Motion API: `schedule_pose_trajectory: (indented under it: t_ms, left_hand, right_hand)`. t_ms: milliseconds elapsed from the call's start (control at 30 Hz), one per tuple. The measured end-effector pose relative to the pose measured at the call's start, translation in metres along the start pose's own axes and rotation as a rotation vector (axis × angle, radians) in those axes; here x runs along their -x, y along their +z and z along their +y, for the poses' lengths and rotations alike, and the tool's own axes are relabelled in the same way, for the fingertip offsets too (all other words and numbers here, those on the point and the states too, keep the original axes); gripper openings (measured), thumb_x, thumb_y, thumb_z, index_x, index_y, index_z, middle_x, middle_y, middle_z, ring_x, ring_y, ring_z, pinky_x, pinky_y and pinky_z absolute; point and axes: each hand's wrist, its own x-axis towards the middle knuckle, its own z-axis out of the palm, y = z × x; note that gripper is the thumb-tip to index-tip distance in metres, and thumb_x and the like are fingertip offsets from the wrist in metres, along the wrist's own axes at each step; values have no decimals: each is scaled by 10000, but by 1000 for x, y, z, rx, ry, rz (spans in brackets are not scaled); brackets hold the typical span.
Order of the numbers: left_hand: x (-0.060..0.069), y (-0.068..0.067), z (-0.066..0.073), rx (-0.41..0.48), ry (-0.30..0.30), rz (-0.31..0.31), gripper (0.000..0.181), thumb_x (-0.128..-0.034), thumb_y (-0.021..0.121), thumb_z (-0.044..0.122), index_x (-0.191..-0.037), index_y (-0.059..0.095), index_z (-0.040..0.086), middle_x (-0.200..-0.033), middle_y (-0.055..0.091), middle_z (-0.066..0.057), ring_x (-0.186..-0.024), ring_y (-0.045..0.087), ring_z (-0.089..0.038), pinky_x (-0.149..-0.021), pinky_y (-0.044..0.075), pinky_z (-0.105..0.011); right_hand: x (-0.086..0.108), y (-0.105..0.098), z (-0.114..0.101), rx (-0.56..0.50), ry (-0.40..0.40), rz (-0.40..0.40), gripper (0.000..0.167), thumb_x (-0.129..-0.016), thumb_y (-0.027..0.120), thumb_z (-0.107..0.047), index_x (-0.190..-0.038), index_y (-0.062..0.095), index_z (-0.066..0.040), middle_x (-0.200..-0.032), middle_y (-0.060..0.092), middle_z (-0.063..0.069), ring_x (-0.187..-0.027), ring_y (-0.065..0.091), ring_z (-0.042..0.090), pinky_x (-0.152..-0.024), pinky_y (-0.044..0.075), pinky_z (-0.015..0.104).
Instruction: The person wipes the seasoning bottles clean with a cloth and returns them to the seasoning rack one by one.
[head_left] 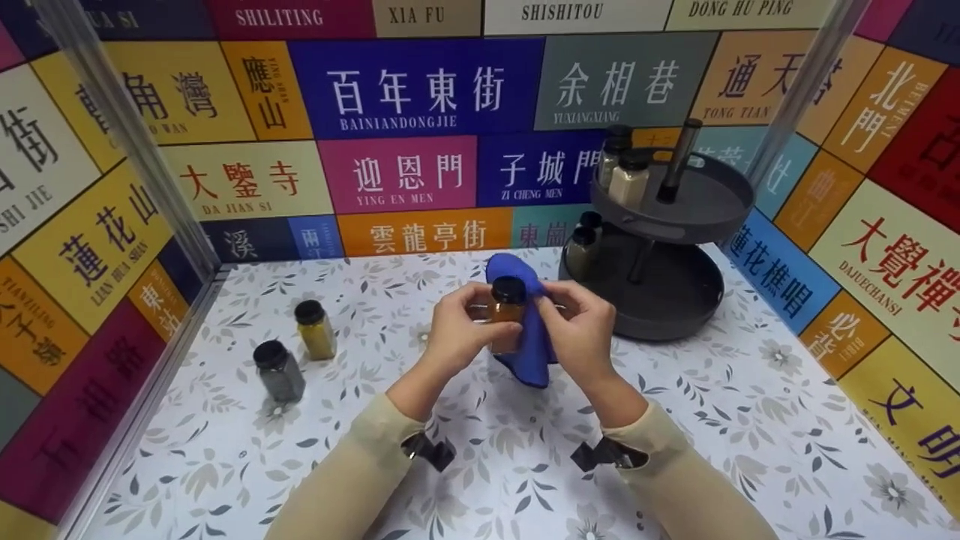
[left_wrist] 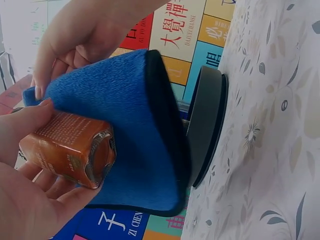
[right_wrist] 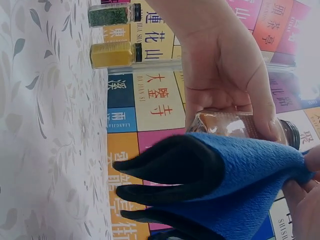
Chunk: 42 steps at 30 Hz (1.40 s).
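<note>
My left hand (head_left: 466, 326) grips a square spice jar (head_left: 507, 315) with a black lid and orange-brown contents, held upright above the table. In the left wrist view the jar's base (left_wrist: 102, 155) faces the camera and the thumb lies along its side. A blue cloth (head_left: 532, 322) with dark edging hangs from my right hand (head_left: 581, 322), pinched near its top between thumb and fingers. The cloth is right beside the jar; in the right wrist view it covers part of the jar (right_wrist: 225, 122). Folds hide some of my right fingers.
Left on the floral table stand a jar of yellow powder (head_left: 316, 330) and a jar of dark green flakes (head_left: 280, 371). A two-tier dark grey round rack (head_left: 667, 319) stands back right, with several jars on its left side. Lettered panels (head_left: 420, 82) wall the table.
</note>
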Motion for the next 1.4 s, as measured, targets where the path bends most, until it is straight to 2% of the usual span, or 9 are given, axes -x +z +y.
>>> schedule_pose_trajectory:
  t_ms: [100, 200, 333, 500, 667, 867, 967, 1167, 1400]
  left_hand:
    - [1, -1, -1, -11, 3, 3, 468, -753, 970, 211, -1158, 753, 123, -1102, 761, -77, -1049, 763, -237, -957, 631, -405]
    - [0, -2, -3, -9, 40, 27, 467, -755, 970, 215, -1157, 757, 112, -1088, 764, -84, -1021, 759, -231, -942, 632, -396]
    - [-1, -3, -3, 7, 86, 77, 463, -759, 968, 218, -1158, 763, 102, -1062, 766, -94, -976, 745, -227, -932, 628, -431]
    - [-3, -6, -1, 29, 103, 124, 447, -750, 971, 207, -1135, 772, 100, -1039, 767, -91, -955, 735, -213, -933, 623, -444]
    - [-3, -10, 2, 56, 112, 146, 440, -745, 968, 175, -1127, 769, 89, -1062, 766, -85, -965, 731, -203, -924, 614, -371]
    - [-5, -13, 2, 75, 124, 160, 449, -751, 964, 156, -1147, 765, 82, -1079, 758, -94, -966, 727, -206, -928, 611, -359]
    - [-4, -10, 0, 78, 119, 144, 452, -758, 962, 167, -1156, 764, 91, -1093, 760, -87, -969, 735, -206, -935, 614, -386]
    - [-1, -1, -5, 63, 109, 104, 469, -752, 967, 178, -1165, 762, 90, -1091, 771, -91, -981, 739, -218, -938, 618, -439]
    - [0, 8, -9, 29, 80, 61, 456, -751, 970, 194, -1145, 758, 104, -1034, 745, -82, -968, 729, -197, -916, 624, -374]
  right_hand:
    - [2, 2, 1, -34, -3, 6, 169, -907, 763, 72, -1069, 801, 44, -986, 799, 210, -890, 758, -8, -790, 634, 224]
    - [3, 3, 2, -31, -7, -14, 171, -904, 764, 73, -1068, 801, 40, -979, 797, 200, -892, 770, 24, -789, 639, 235]
    - [6, 5, 5, 22, -2, -58, 155, -905, 778, 44, -1052, 809, 9, -973, 804, 163, -890, 801, 150, -755, 635, 224]
    - [12, 8, 9, 54, 32, -109, 144, -889, 784, 47, -1026, 805, 5, -994, 806, 157, -894, 809, 289, -735, 627, 204]
    - [14, 12, 14, 98, 72, -170, 111, -872, 777, 38, -966, 801, -16, -964, 818, 132, -862, 809, 243, -725, 634, 223]
    - [12, 13, 17, 182, 120, -247, 109, -867, 782, -3, -945, 814, -73, -875, 819, 61, -800, 788, 160, -721, 636, 249]
    - [9, 11, 14, 183, 128, -229, 105, -870, 785, -11, -944, 821, -76, -873, 819, 63, -800, 783, 150, -718, 616, 215]
    - [4, 4, 4, 105, 89, -119, 96, -874, 785, 34, -957, 812, -5, -939, 813, 154, -838, 794, 193, -723, 611, 190]
    - [0, -3, 1, 6, 52, -37, 84, -914, 789, 18, -997, 801, 18, -992, 804, 175, -888, 773, 46, -770, 630, 212]
